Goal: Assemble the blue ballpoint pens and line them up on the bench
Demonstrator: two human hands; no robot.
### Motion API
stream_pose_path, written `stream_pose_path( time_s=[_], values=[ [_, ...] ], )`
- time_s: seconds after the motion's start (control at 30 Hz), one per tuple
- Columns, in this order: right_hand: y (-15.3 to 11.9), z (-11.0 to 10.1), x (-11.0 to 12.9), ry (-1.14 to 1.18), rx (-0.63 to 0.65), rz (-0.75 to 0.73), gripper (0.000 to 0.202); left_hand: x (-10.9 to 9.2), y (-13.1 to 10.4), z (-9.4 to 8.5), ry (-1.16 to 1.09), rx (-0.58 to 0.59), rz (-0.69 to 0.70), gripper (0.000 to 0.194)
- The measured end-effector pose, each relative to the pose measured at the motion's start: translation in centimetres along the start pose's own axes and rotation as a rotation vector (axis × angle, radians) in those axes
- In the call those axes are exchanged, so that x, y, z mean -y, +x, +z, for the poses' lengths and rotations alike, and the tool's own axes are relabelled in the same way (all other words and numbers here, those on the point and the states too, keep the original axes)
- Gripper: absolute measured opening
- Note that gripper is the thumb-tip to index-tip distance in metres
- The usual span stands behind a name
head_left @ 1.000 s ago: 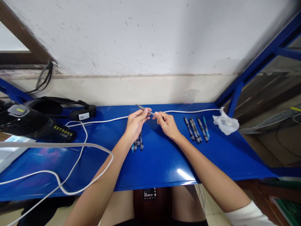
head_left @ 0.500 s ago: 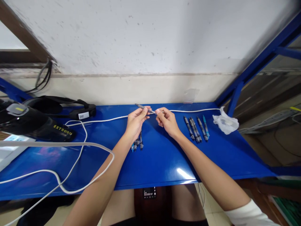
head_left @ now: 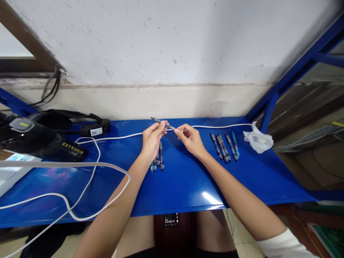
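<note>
A slim grey pen is pinched between the thumb and fingers of my left hand, its dark end pointing up and left. My right hand has its fingers closed at the pen's other end; whether they grip the tip or something small there is hard to tell. Below my left hand lie several pens, partly hidden by that hand. To the right, several grey pens and a teal pen rest side by side on the blue table.
A crumpled white tissue lies at the right. On the left are a black bottle, a black headset and a looping white cable. A phone shows below the table's front edge.
My left hand has shifted slightly left with the pen. My right hand's fingers have slid a little left, and more of the pens under my left hand shows.
</note>
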State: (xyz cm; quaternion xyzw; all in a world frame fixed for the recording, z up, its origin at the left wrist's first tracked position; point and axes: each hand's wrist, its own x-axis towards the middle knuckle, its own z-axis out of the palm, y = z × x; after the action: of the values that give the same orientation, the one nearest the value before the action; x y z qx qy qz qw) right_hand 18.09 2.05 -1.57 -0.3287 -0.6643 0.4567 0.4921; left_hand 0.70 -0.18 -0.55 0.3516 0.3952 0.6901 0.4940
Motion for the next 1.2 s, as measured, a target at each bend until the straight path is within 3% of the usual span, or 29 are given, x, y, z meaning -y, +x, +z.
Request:
stream_pose_path(
  time_s=[0.1,0.4,0.7,0.8,0.97,1.07,1.2],
  values=[
    [0.1,0.0,0.0,0.036,0.023,0.064,0.047,0.0,0.1,-0.1,-0.004,0.014,0.003,0.026],
    [0.5,0.0,0.0,0.48,0.102,0.288,0.05,0.0,-0.1,0.1,0.072,0.096,0.067,0.026],
    [0.3,0.2,0.5,0.613,0.219,0.419,0.048,-0.4,-0.3,0.0,0.13,0.128,0.132,0.027],
    [0.5,0.0,0.6,0.664,0.128,0.412,0.044,-0.6,-0.5,0.2,0.129,0.156,0.11,0.029],
    [1.5,-1.4,0.7,0.763,-0.164,0.39,0.04,-1.0,-0.9,0.4,0.15,0.304,0.039,0.035],
    [2.0,-2.0,0.6,0.845,-0.226,0.405,0.04,-0.7,-0.6,-0.1,0.169,0.221,0.046,0.034],
    [2.0,-2.6,0.4,0.991,-0.177,0.392,0.039,-0.4,0.3,-1.0,0.081,0.03,0.067,0.018]
  ],
)
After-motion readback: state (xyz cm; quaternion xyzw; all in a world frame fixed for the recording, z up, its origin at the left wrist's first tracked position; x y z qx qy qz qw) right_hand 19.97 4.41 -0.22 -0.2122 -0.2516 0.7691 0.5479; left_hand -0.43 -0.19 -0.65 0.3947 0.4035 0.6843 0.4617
